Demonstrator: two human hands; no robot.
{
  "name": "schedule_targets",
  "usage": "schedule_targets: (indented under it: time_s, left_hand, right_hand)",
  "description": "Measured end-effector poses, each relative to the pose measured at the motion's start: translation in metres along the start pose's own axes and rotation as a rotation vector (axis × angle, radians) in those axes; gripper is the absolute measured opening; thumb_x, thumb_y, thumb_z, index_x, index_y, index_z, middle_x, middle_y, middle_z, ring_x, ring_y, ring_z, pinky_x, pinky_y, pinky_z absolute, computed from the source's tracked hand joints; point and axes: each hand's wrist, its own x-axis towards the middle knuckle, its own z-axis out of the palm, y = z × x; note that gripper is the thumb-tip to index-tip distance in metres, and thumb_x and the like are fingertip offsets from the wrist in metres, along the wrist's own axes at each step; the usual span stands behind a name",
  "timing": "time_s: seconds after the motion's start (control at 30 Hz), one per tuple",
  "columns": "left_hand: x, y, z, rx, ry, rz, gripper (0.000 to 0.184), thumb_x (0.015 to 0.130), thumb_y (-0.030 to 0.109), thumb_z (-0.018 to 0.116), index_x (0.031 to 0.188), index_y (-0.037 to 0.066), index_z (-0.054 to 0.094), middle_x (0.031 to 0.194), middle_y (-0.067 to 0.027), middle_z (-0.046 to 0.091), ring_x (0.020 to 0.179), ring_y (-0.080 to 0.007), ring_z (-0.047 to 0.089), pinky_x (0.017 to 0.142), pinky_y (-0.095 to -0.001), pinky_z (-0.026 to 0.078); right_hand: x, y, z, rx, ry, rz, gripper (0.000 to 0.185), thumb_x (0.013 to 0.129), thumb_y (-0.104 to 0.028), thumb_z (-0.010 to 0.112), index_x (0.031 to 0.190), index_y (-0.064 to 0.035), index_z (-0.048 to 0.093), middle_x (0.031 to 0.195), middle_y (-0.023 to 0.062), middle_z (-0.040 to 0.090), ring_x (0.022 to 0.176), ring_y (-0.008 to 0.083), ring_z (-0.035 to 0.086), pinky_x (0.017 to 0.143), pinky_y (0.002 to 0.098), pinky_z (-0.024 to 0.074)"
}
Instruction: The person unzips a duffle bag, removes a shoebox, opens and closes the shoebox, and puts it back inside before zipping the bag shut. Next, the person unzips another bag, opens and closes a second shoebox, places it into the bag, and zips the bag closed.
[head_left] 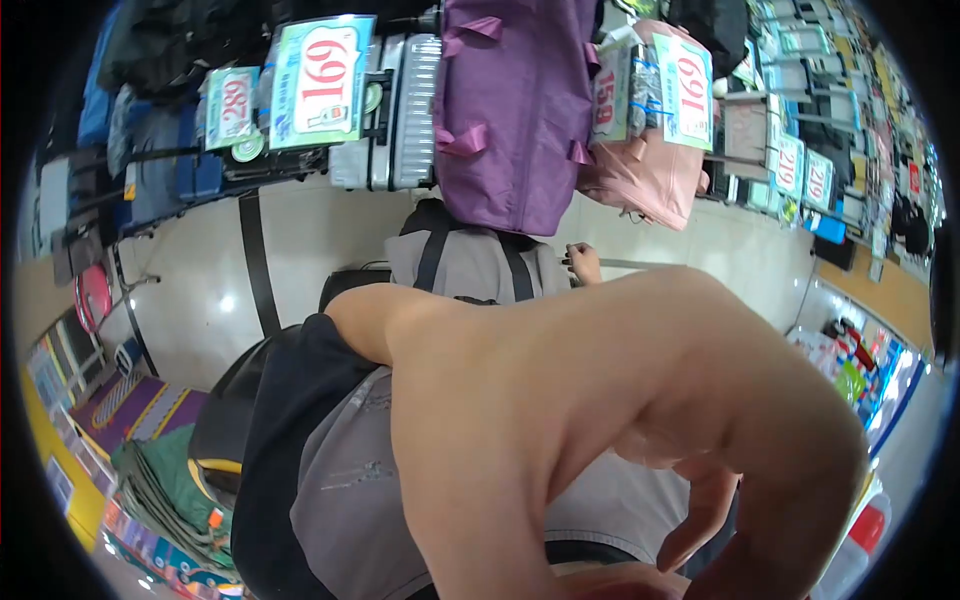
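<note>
My left hand (640,390) is very close to the lens and fills much of the lower middle of the head view. Its fingers curl down toward the bottom edge, where their tips pass out of sight, so whatever they grip is hidden. Beyond it, my right hand (583,262) looks small, with bent fingers beside a grey bag (465,262) that has dark straps. Anything in those fingers is too small to make out. The left hand hides the right forearm. Just past the grey bag stands a purple duffel bag (515,120) with pink-purple handles.
A silver suitcase (410,110) and a pink bag (650,165) flank the purple bag. Price signs (322,82) hang over the luggage. Pale floor tiles (320,225) run in front. A red round stool (93,298) and a green bag (165,470) lie to the left.
</note>
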Motion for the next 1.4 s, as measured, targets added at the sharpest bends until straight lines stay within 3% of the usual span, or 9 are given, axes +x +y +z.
schedule_targets:
  time_s: [0.23,0.43,0.6,0.63,0.67,0.73,0.93,1.27,1.4]
  left_hand:
    - [0.021,-0.021,-0.023,-0.228,-0.01,-0.037,0.015,0.094,0.008,0.069,0.104,0.008,0.057,0.09,-0.0056,0.062,0.079,-0.0184,0.062,0.071,-0.0314,0.045]
    - [0.05,-0.082,-0.047,-0.285,0.078,-0.143,0.017,0.095,0.009,0.07,0.102,0.011,0.055,0.089,-0.003,0.061,0.079,-0.0171,0.061,0.071,-0.0307,0.043]
    - [0.03,-0.186,-0.067,0.266,0.701,-0.286,0.014,0.095,0.007,0.069,0.099,0.002,0.056,0.081,-0.0057,0.063,0.074,-0.0103,0.059,0.066,-0.0245,0.047]
    - [0.013,-0.214,-0.075,0.386,0.875,-0.389,0.014,0.094,0.007,0.072,0.097,0.003,0.059,0.082,-0.0029,0.062,0.076,-0.0084,0.059,0.069,-0.024,0.047]
    - [-0.004,-0.241,-0.083,0.442,1.009,-0.481,0.013,0.094,0.007,0.072,0.096,0.004,0.06,0.084,-0.0016,0.062,0.077,-0.0077,0.059,0.07,-0.0235,0.047]
    - [-0.042,-0.283,-0.084,0.58,1.207,-0.647,0.011,0.094,0.006,0.071,0.094,0.004,0.061,0.084,0.0005,0.063,0.076,-0.0067,0.059,0.072,-0.0229,0.047]
    - [-0.125,-0.314,-0.052,0.756,1.511,-0.907,0.009,0.094,0.008,0.074,0.095,0.002,0.067,0.083,-0.0025,0.069,0.077,-0.0078,0.062,0.073,-0.0237,0.049]
    - [-0.145,-0.312,-0.066,0.834,1.451,-0.769,0.017,0.1,0.015,0.067,0.105,0.0,0.073,0.094,-0.0071,0.075,0.081,-0.0085,0.065,0.074,-0.0224,0.049]
    - [-0.141,-0.327,-0.079,0.738,1.446,-0.697,0.017,0.101,0.014,0.064,0.108,0.0,0.071,0.093,-0.0059,0.074,0.082,-0.0094,0.066,0.074,-0.0221,0.049]
  right_hand:
    - [-0.006,0.138,-0.002,-0.268,0.138,-0.049,0.033,0.089,-0.027,0.069,0.099,0.0038,0.074,0.089,0.0225,0.074,0.089,0.0326,0.073,0.081,0.0437,0.0536]
    - [0.045,0.141,-0.056,-0.304,0.08,-0.064,0.029,0.094,-0.026,0.065,0.099,0.0019,0.071,0.086,0.0158,0.072,0.083,0.0255,0.072,0.071,0.0393,0.0537]
    - [0.107,0.12,-0.179,-0.307,0.142,-0.358,0.026,0.098,-0.025,0.062,0.099,0.0004,0.069,0.084,0.0102,0.07,0.078,0.0195,0.071,0.063,0.0357,0.0538]
    - [0.125,0.116,-0.216,-0.237,-0.012,-0.096,0.025,0.097,-0.023,0.061,0.099,0.0002,0.069,0.085,0.0094,0.07,0.077,0.0198,0.071,0.063,0.0354,0.0542]
    - [0.124,0.105,-0.25,0.012,0.046,-0.017,0.026,0.093,-0.022,0.064,0.099,0.0031,0.07,0.084,0.016,0.072,0.077,0.0249,0.073,0.067,0.0398,0.0545]
    - [0.125,0.096,-0.314,0.305,0.14,-0.017,0.026,0.095,-0.023,0.063,0.098,0.0019,0.067,0.082,0.0101,0.07,0.07,0.019,0.07,0.06,0.0337,0.0536]
    - [0.176,0.113,-0.416,0.235,0.172,0.061,0.021,0.096,-0.021,0.059,0.099,-0.0011,0.064,0.082,0.0064,0.067,0.068,0.0144,0.067,0.057,0.0288,0.052]
    - [0.124,0.065,-0.333,0.073,-0.055,-0.194,0.03,0.097,-0.023,0.062,0.111,0.0027,0.067,0.092,0.0113,0.072,0.079,0.0215,0.072,0.068,0.035,0.0566]
    - [0.086,0.07,-0.353,-0.329,-0.028,-0.251,0.03,0.095,-0.023,0.064,0.105,0.0047,0.068,0.09,0.0158,0.074,0.077,0.0218,0.073,0.072,0.0359,0.0576]
